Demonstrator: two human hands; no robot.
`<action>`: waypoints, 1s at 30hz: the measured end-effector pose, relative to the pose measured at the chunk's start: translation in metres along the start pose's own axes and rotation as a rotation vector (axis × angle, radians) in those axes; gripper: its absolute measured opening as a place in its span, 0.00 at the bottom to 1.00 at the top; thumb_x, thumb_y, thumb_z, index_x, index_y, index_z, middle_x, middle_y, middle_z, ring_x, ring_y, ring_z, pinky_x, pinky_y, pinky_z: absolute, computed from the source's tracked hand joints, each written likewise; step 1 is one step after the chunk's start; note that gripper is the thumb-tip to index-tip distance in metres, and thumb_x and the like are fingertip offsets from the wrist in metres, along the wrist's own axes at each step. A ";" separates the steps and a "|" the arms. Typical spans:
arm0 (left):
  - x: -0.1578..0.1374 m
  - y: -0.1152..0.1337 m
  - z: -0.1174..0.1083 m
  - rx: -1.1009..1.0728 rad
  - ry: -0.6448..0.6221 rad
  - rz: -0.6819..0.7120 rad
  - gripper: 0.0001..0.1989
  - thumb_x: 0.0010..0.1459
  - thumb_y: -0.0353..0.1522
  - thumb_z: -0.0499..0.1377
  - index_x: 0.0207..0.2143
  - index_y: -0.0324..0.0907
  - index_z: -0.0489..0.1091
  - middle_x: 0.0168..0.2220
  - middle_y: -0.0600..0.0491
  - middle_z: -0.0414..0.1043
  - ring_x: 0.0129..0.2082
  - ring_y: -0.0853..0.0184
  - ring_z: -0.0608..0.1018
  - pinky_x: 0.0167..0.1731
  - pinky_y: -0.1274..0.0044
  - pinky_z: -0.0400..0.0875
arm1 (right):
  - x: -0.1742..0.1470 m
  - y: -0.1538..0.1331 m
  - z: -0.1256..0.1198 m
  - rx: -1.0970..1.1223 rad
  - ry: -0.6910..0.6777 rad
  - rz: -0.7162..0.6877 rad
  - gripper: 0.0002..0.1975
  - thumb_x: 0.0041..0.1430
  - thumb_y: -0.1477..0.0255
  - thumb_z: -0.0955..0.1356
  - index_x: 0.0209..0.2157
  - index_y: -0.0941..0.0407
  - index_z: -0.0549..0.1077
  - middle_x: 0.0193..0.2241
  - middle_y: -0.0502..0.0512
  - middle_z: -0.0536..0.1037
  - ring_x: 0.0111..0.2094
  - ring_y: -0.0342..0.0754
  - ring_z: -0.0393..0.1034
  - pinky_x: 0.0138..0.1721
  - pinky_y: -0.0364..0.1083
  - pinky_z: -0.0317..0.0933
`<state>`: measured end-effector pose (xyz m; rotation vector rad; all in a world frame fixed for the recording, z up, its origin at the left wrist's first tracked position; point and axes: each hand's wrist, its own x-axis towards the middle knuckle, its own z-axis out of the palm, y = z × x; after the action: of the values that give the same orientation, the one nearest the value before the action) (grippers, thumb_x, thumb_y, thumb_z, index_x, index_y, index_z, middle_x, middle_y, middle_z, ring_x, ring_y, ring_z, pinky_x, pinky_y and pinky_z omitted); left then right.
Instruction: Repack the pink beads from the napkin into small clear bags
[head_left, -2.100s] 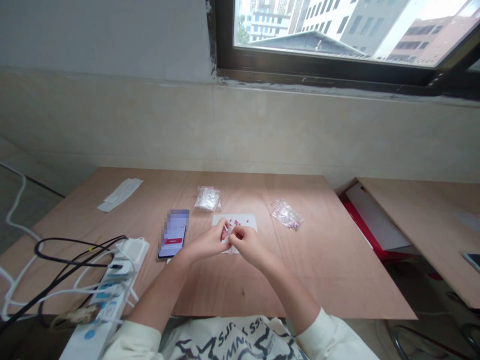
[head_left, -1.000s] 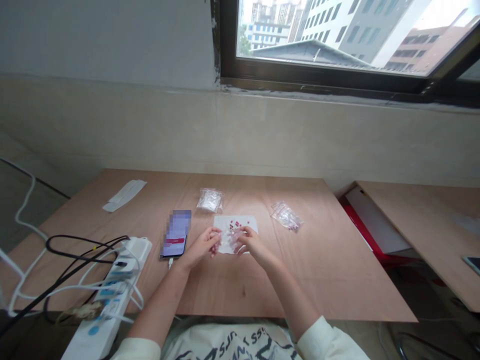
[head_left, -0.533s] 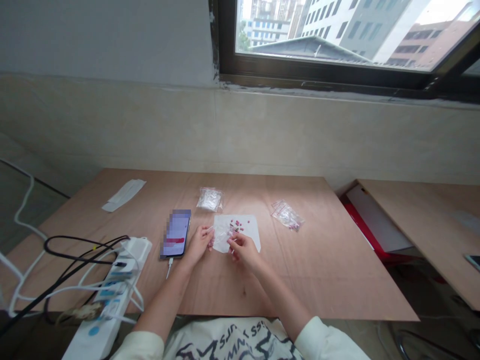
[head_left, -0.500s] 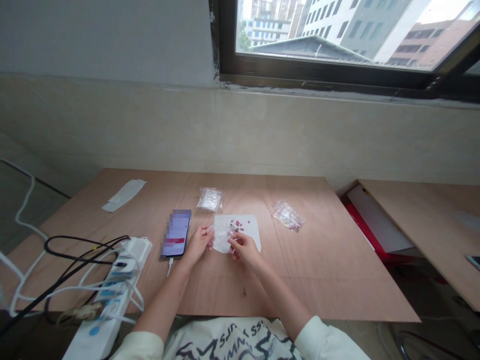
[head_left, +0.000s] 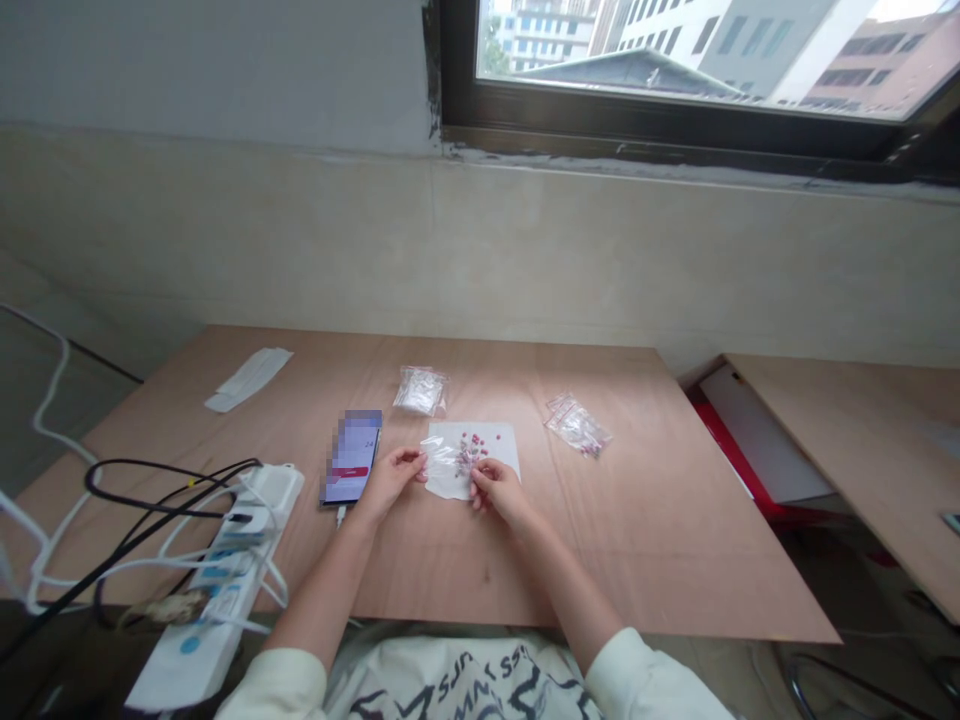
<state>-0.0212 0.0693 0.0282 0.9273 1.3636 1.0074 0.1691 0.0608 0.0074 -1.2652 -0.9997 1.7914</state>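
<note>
A small clear plastic bag [head_left: 445, 452] lies over a white sheet of paper [head_left: 504, 438]. My left hand [head_left: 396, 479] is closed, thumb and fingers pinching the bag's left edge. Pink-red beads or similar small pieces [head_left: 472, 443] lie in a cluster on the sheet, some of them at or under the bag. My right hand [head_left: 498, 488] is closed in a pinch at the lower right of this cluster. What sits between its fingertips is too small to make out.
A phone [head_left: 355, 460] on a cable lies left of my left hand. Behind the sheet is a stack of clear bags [head_left: 421, 391]; more bags [head_left: 577, 426] with pink pieces lie right. A power strip [head_left: 247, 540] with tangled cables and a white face mask [head_left: 250, 379] are on the left.
My hands have moved slightly apart, the right one to the right. More pink pieces show in the cluster between them. The whole view has tilted down a little.
</note>
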 end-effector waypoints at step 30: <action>-0.002 0.012 0.004 -0.085 0.034 -0.012 0.21 0.32 0.38 0.66 0.29 0.36 0.67 0.27 0.56 0.69 0.25 0.73 0.70 0.27 0.80 0.68 | -0.027 0.018 -0.095 -1.399 0.998 -0.205 0.11 0.56 0.71 0.57 0.36 0.62 0.64 0.31 0.63 0.67 0.34 0.53 0.59 0.33 0.48 0.49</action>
<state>-0.0180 0.0717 0.0402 0.8413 1.3418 1.0684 0.2651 0.0469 -0.0182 -2.3043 -1.6131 -0.1026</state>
